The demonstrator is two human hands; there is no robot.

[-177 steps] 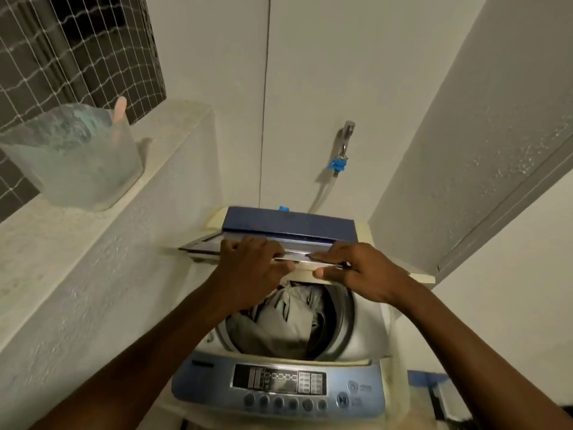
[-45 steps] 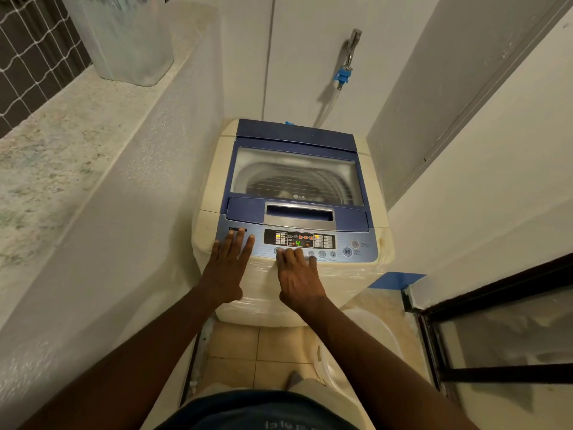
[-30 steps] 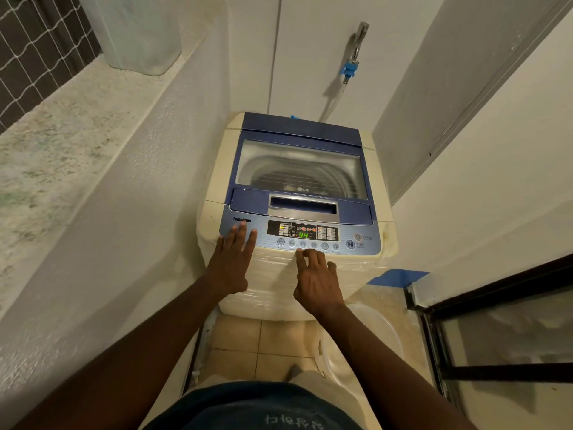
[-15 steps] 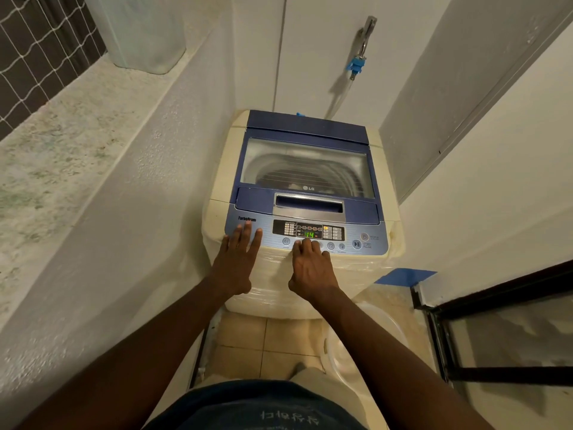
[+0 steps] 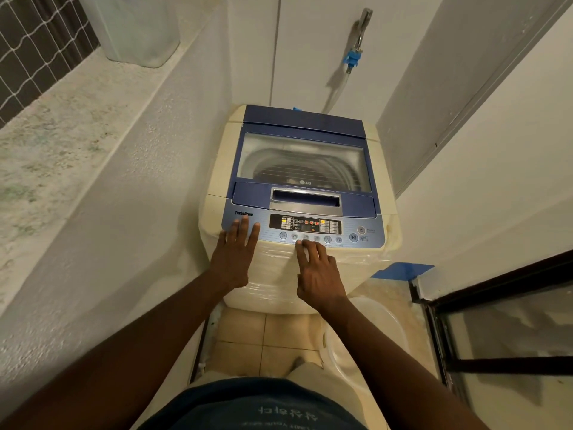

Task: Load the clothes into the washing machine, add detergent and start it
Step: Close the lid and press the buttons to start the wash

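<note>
The cream top-loading washing machine (image 5: 217,169) stands in front of me with its blue glass lid (image 5: 304,162) closed; the drum shows dimly through it, clothes not discernible. The control panel (image 5: 305,228) runs along the front edge with lit indicators and a row of round buttons. My left hand (image 5: 233,254) lies flat, fingers spread, on the panel's left end. My right hand (image 5: 316,270) rests on the front edge with a fingertip touching the button row below the display. Neither hand holds anything.
A translucent plastic container (image 5: 136,29) stands on the speckled ledge (image 5: 55,135) at the left. A tap with a blue hose fitting (image 5: 353,57) is on the back wall. A pale tub (image 5: 369,333) sits on the tiled floor at right, beside a dark-framed door (image 5: 496,305).
The lid, open 5.9 s ago, is closed. My right hand has kept shifting along the button row; its fingers now spread with one tip on a button. The green display digits are no longer visible.
</note>
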